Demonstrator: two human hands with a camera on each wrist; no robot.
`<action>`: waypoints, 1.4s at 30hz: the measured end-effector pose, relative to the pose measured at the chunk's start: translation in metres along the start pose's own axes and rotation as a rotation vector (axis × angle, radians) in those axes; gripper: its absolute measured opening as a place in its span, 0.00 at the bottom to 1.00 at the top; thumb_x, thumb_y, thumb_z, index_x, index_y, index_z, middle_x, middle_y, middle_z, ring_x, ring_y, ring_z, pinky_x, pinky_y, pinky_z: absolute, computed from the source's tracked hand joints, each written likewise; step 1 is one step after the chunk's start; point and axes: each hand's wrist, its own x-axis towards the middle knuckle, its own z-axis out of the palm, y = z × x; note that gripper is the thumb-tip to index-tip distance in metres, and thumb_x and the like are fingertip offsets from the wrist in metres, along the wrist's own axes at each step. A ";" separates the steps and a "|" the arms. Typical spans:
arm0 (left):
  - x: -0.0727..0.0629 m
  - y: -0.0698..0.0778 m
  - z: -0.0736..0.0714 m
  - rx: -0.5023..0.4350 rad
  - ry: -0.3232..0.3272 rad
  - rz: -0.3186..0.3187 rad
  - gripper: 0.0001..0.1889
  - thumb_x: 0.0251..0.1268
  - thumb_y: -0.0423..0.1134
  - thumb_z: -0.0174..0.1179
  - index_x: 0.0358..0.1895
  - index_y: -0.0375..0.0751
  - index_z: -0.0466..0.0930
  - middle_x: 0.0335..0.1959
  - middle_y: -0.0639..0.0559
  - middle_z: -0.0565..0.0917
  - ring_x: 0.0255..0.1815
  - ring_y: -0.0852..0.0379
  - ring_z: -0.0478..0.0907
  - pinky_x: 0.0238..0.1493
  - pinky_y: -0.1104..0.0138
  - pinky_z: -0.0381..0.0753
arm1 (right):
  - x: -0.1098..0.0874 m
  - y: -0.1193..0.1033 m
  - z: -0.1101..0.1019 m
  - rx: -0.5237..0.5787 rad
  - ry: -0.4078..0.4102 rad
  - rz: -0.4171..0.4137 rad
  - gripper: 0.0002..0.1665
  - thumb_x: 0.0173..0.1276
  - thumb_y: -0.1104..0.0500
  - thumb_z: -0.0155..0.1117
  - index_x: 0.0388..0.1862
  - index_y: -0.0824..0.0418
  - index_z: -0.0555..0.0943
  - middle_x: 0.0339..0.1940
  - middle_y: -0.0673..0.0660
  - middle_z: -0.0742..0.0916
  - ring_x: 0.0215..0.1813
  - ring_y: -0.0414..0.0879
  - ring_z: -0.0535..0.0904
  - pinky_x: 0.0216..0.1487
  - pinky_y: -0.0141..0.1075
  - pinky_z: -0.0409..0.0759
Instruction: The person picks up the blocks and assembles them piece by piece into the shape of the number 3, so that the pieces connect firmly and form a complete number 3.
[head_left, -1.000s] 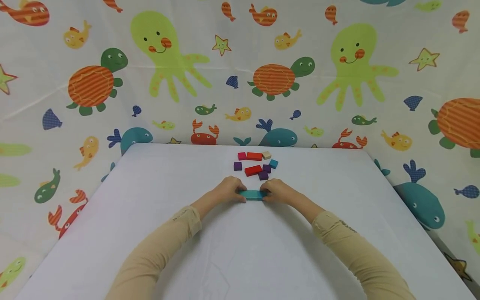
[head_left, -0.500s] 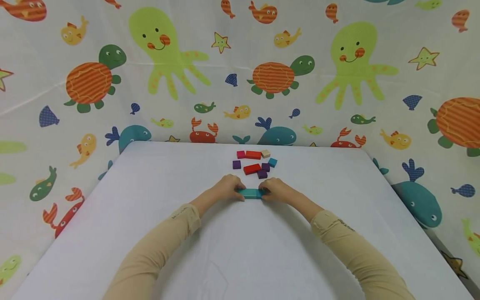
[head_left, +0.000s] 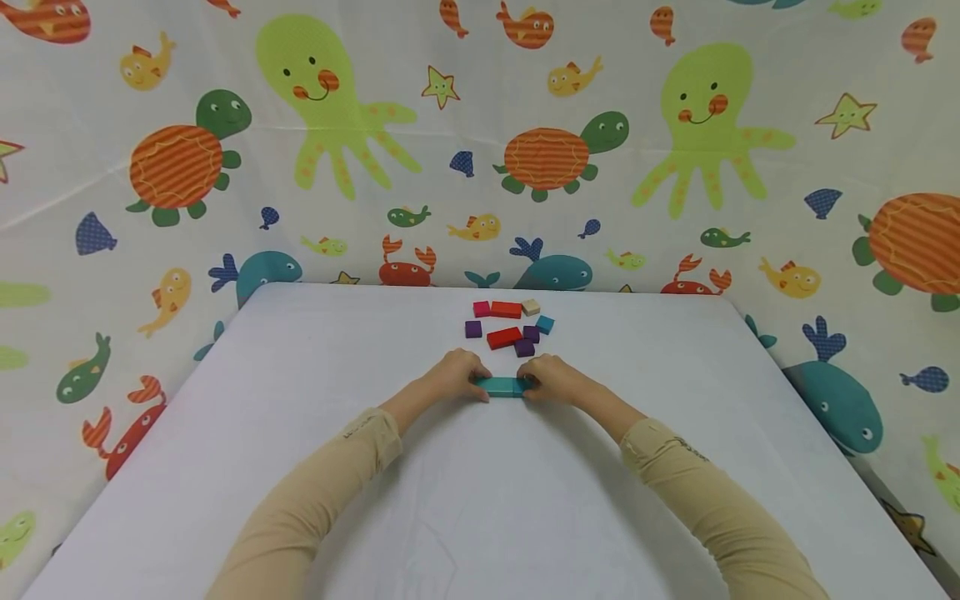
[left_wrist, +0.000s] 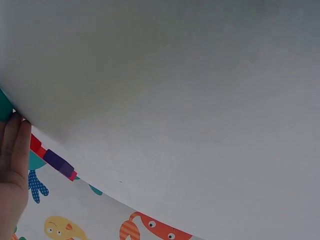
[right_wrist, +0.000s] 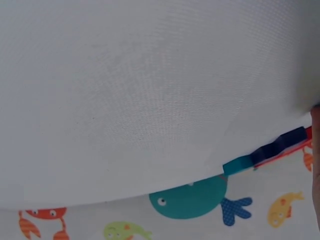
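Observation:
A long teal block [head_left: 496, 387] and a shorter blue block [head_left: 519, 387] lie end to end on the white table. My left hand [head_left: 457, 377] pinches the teal block's left end between thumb and fingers. At the other side my right hand [head_left: 557, 382] pinches the blue block, its fingers covering the right end. In the left wrist view the teal block [left_wrist: 4, 107] peeks in at the left edge, above the fingers of the left hand [left_wrist: 14, 160]. Only a sliver of the right hand [right_wrist: 316, 165] enters the right wrist view.
Beyond the hands lie loose blocks: two red blocks [head_left: 504, 338], a pink block [head_left: 482, 309], a beige block [head_left: 530, 307], a blue cube [head_left: 545, 325] and several purple cubes [head_left: 473, 330]. A sea-animal printed cloth [head_left: 450, 192] hangs behind the white table [head_left: 360, 350].
The head view has shifted very slightly. Both hands keep their hold on the teal and blue blocks, which stay in place.

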 end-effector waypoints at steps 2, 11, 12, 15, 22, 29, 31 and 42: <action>-0.001 0.000 0.000 0.002 0.005 0.001 0.21 0.50 0.42 0.71 0.50 0.41 0.84 0.37 0.50 0.85 0.36 0.59 0.75 0.39 0.72 0.76 | 0.000 0.000 0.000 0.007 0.000 0.000 0.18 0.60 0.62 0.68 0.49 0.65 0.81 0.41 0.57 0.87 0.36 0.43 0.76 0.49 0.36 0.81; -0.001 0.002 0.000 -0.023 0.010 -0.017 0.21 0.49 0.42 0.72 0.48 0.40 0.84 0.39 0.49 0.87 0.37 0.58 0.77 0.40 0.72 0.79 | 0.000 0.001 0.002 0.048 0.008 0.015 0.19 0.60 0.61 0.68 0.51 0.65 0.81 0.45 0.59 0.87 0.40 0.45 0.79 0.50 0.36 0.81; 0.000 0.002 0.000 -0.028 0.009 -0.023 0.21 0.49 0.41 0.72 0.48 0.40 0.84 0.39 0.49 0.87 0.37 0.58 0.77 0.40 0.72 0.80 | 0.000 0.001 0.002 0.055 0.007 0.020 0.20 0.60 0.62 0.68 0.51 0.66 0.81 0.45 0.59 0.87 0.41 0.46 0.80 0.50 0.37 0.81; 0.000 0.002 0.000 -0.040 0.005 -0.034 0.21 0.49 0.41 0.72 0.48 0.40 0.84 0.39 0.49 0.87 0.36 0.59 0.77 0.40 0.72 0.80 | 0.000 0.001 0.002 0.077 0.004 0.045 0.20 0.59 0.62 0.68 0.51 0.66 0.81 0.47 0.60 0.86 0.45 0.48 0.81 0.51 0.38 0.81; -0.002 0.004 0.000 -0.044 -0.002 -0.040 0.21 0.50 0.41 0.71 0.49 0.40 0.84 0.39 0.49 0.86 0.36 0.58 0.76 0.41 0.71 0.79 | 0.001 0.003 0.003 0.084 -0.008 0.075 0.22 0.59 0.60 0.69 0.53 0.65 0.80 0.48 0.59 0.85 0.44 0.47 0.79 0.52 0.38 0.80; -0.002 0.004 -0.001 -0.050 -0.003 -0.050 0.21 0.50 0.41 0.71 0.49 0.40 0.84 0.39 0.49 0.86 0.35 0.59 0.77 0.40 0.71 0.80 | -0.004 0.003 0.002 0.115 0.019 0.083 0.22 0.58 0.61 0.70 0.51 0.66 0.79 0.47 0.60 0.85 0.45 0.48 0.80 0.52 0.38 0.81; -0.002 0.004 -0.001 -0.049 -0.005 -0.047 0.21 0.50 0.42 0.71 0.49 0.40 0.84 0.40 0.49 0.87 0.35 0.59 0.77 0.40 0.71 0.80 | -0.004 0.002 0.002 0.121 0.029 0.084 0.20 0.58 0.62 0.70 0.50 0.67 0.80 0.46 0.60 0.85 0.45 0.48 0.80 0.51 0.38 0.81; -0.004 0.004 -0.001 -0.050 -0.001 -0.039 0.21 0.50 0.42 0.71 0.49 0.41 0.84 0.40 0.49 0.86 0.36 0.59 0.76 0.41 0.71 0.79 | -0.004 0.002 0.002 0.133 0.030 0.091 0.20 0.58 0.61 0.70 0.49 0.67 0.80 0.45 0.60 0.86 0.45 0.48 0.81 0.49 0.37 0.82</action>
